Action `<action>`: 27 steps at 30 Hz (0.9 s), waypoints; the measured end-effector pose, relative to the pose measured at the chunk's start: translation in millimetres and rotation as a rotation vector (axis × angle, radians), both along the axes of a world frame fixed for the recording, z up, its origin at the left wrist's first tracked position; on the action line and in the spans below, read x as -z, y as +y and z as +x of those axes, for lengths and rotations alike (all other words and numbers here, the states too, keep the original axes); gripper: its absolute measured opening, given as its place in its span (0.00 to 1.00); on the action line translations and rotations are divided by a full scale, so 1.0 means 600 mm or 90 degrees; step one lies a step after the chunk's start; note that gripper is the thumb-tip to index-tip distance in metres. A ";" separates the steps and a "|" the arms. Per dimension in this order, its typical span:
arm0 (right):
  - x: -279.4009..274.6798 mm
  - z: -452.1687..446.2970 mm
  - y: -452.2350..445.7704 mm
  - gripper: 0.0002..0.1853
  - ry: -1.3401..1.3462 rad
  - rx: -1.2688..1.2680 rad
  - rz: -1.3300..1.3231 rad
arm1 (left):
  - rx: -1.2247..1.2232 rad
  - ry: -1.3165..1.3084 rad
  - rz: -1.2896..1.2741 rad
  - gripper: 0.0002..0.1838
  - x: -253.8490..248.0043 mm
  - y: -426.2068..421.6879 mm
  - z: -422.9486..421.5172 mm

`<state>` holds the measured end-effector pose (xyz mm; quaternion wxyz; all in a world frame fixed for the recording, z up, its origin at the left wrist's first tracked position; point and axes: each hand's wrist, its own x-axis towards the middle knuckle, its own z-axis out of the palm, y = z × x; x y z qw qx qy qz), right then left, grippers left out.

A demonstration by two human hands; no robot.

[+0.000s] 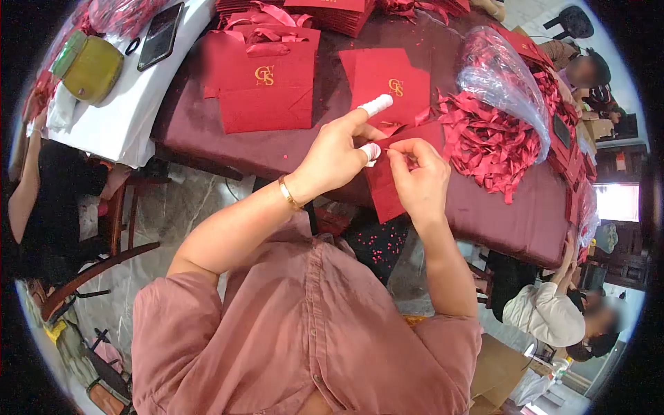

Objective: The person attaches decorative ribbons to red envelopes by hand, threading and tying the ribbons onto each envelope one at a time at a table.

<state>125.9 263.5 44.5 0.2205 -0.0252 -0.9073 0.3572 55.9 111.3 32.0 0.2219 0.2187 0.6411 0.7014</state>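
Note:
My left hand [339, 149], with white tape around the index finger and thumb, holds a red paper bag [384, 197] by its upper edge, at the front of the table. The index finger points outward. My right hand [423, 176] is closed in a pinch at the same edge; red showing inside its curled fingers looks like ribbon, though the fingertips partly hide it. Just beyond my hands lies another red paper bag [377, 72] with gold letters. A heap of cut red ribbons [484, 149] is to the right of my right hand.
A stack of red bags with ribbon handles [270, 104] is at the left. Clear plastic [515, 76] partly covers the ribbon heap. A jar [90, 69] and a phone [160, 38] rest on a white surface [114, 128]. Other people sit at both sides.

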 end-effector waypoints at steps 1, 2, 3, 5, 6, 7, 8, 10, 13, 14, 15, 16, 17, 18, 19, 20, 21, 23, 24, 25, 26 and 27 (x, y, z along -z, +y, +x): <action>0.000 -0.001 0.000 0.04 0.007 0.009 0.009 | 0.006 -0.010 0.010 0.39 0.000 0.000 -0.001; 0.001 -0.001 -0.001 0.04 0.006 0.008 0.008 | 0.012 -0.020 0.019 0.39 0.000 0.000 -0.002; 0.002 -0.002 -0.002 0.04 0.005 0.017 0.013 | 0.012 -0.021 0.019 0.39 0.001 -0.001 -0.001; 0.003 -0.004 -0.003 0.04 0.006 0.027 0.018 | 0.002 -0.016 0.012 0.37 0.003 0.000 -0.002; 0.004 -0.004 -0.004 0.04 0.006 0.027 0.016 | 0.002 -0.016 0.012 0.37 0.005 0.001 -0.002; 0.006 -0.004 -0.004 0.04 0.006 0.026 0.013 | -0.007 -0.015 0.006 0.36 0.007 0.001 -0.001; 0.007 -0.003 -0.004 0.04 0.005 0.026 0.013 | -0.016 -0.014 0.000 0.35 0.008 0.002 -0.001; 0.010 -0.003 -0.006 0.04 -0.006 0.023 -0.023 | -0.024 0.015 -0.047 0.34 0.000 0.000 -0.001; 0.013 -0.003 -0.006 0.04 -0.004 0.019 -0.025 | -0.038 0.062 -0.106 0.33 -0.008 0.000 -0.001; 0.013 -0.003 -0.006 0.04 -0.003 0.019 -0.025 | -0.043 0.080 -0.119 0.33 -0.009 0.000 -0.001; 0.013 -0.003 -0.006 0.04 -0.006 0.020 -0.025 | -0.043 0.080 -0.120 0.33 -0.006 0.000 -0.001; 0.013 -0.003 -0.006 0.04 -0.009 0.023 -0.026 | -0.075 0.247 -0.154 0.33 0.001 0.000 0.000; 0.012 -0.002 -0.007 0.04 -0.010 0.023 -0.026 | -0.106 0.415 -0.188 0.33 0.004 0.001 0.000; 0.009 -0.002 -0.008 0.04 0.002 0.018 -0.005 | -0.115 0.419 -0.170 0.32 0.002 0.002 0.003; 0.008 -0.002 -0.008 0.03 0.013 0.012 0.016 | -0.115 0.419 -0.170 0.32 0.001 0.002 0.001; 0.008 -0.001 -0.007 0.03 0.012 0.012 0.016 | -0.095 0.471 -0.185 0.30 0.000 0.002 -0.004; 0.008 -0.001 -0.006 0.03 0.027 0.005 0.029 | -0.075 0.524 -0.201 0.29 0.000 0.002 -0.008; 0.008 0.000 -0.004 0.03 0.042 -0.002 0.043 | -0.060 0.553 -0.201 0.29 -0.002 0.004 -0.012; 0.007 0.001 -0.003 0.03 0.042 -0.004 0.038 | -0.044 0.581 -0.201 0.29 -0.003 0.004 -0.015; 0.007 0.001 -0.002 0.04 0.042 -0.006 0.033 | -0.043 0.582 -0.201 0.29 -0.006 0.004 -0.019; 0.008 0.002 -0.003 0.04 0.041 -0.005 0.032 | -0.004 0.564 -0.207 0.29 -0.009 0.002 -0.024; 0.008 0.003 -0.003 0.04 0.044 -0.009 0.029 | 0.034 0.547 -0.214 0.29 -0.013 0.001 -0.028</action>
